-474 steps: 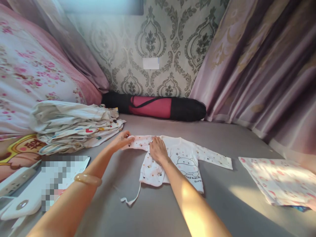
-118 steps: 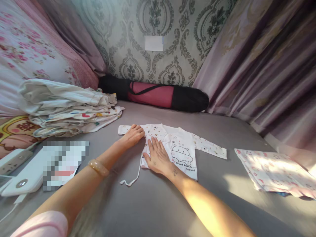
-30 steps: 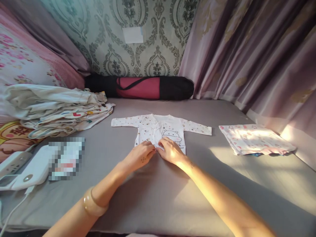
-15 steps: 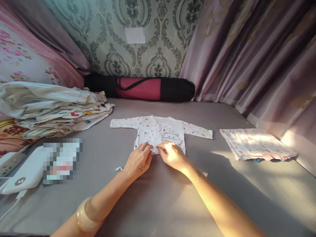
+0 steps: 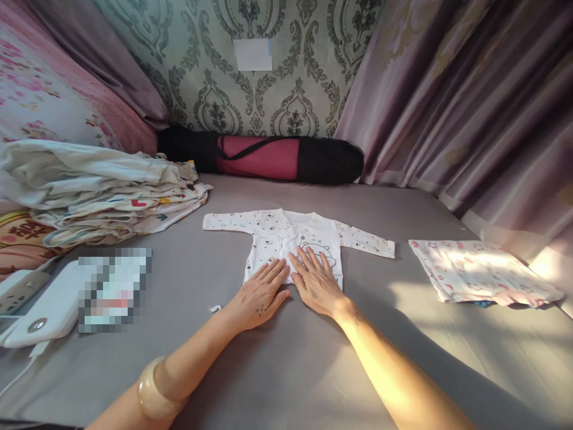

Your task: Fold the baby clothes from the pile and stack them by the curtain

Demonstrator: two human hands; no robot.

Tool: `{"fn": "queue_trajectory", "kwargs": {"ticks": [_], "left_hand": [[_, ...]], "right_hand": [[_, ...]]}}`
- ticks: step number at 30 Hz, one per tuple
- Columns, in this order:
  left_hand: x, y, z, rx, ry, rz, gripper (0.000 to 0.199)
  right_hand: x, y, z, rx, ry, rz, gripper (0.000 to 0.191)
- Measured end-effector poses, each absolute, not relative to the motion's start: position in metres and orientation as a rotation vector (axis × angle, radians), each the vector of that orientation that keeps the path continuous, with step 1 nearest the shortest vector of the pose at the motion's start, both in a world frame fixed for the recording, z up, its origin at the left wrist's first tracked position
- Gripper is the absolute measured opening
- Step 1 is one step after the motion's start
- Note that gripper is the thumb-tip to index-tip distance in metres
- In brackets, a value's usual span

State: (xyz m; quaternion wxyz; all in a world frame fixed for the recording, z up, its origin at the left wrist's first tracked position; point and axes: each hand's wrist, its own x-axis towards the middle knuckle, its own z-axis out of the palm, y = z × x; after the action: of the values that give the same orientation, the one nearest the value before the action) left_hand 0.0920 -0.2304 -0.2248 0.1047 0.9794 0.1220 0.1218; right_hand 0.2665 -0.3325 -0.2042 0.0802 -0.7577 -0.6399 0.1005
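A small white baby shirt with tiny printed motifs and a bear-like drawing lies spread on the grey sheet, both sleeves stretched out sideways. My left hand rests flat on the lower left of its front, fingers extended. Flat on the lower right part, over some of the drawing, is my right hand, its fingers slightly spread. Neither hand grips the cloth. The shirt's bottom edge is partly covered by both hands. A pale bangle circles my left forearm.
At left are a pile of folded cloths, a white power bank with a cable, a power strip and a blurred-out packet. A folded printed cloth lies right. A black and red roll bag lies along the wall.
Both hands have let go of the shirt's lower front edge, where their fingers were pinched together, and now lie flat on it. The view has shifted slightly.
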Motion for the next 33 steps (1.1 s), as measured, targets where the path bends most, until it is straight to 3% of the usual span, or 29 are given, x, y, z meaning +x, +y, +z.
{"fn": "queue_trajectory", "kwargs": {"ticks": [3, 7, 14, 21, 30, 33], "left_hand": [[0.084, -0.228, -0.213, 2.856, 0.398, 0.401, 0.047], [0.052, -0.223, -0.197, 2.801, 0.792, 0.484, 0.042], [0.006, -0.234, -0.183, 2.521, 1.136, 0.29, 0.034], [0.001, -0.211, -0.168, 2.365, 1.237, 0.129, 0.026], [0.018, -0.151, -0.128, 2.083, 1.453, 0.416, 0.026], [0.052, -0.156, -0.108, 2.124, 1.236, 0.555, 0.029]], "right_hand": [[0.267, -0.332, -0.202, -2.275, -1.929, 0.303, 0.056], [0.268, -0.332, -0.201, -2.272, -1.931, 0.309, 0.056], [0.256, -0.332, -0.195, -2.124, -1.998, 0.185, 0.054], [0.238, -0.338, -0.198, -1.904, -2.165, 0.33, 0.051], [0.239, -0.338, -0.203, -1.899, -2.147, 0.388, 0.053], [0.237, -0.339, -0.201, -1.89, -2.147, 0.351, 0.052]]}}
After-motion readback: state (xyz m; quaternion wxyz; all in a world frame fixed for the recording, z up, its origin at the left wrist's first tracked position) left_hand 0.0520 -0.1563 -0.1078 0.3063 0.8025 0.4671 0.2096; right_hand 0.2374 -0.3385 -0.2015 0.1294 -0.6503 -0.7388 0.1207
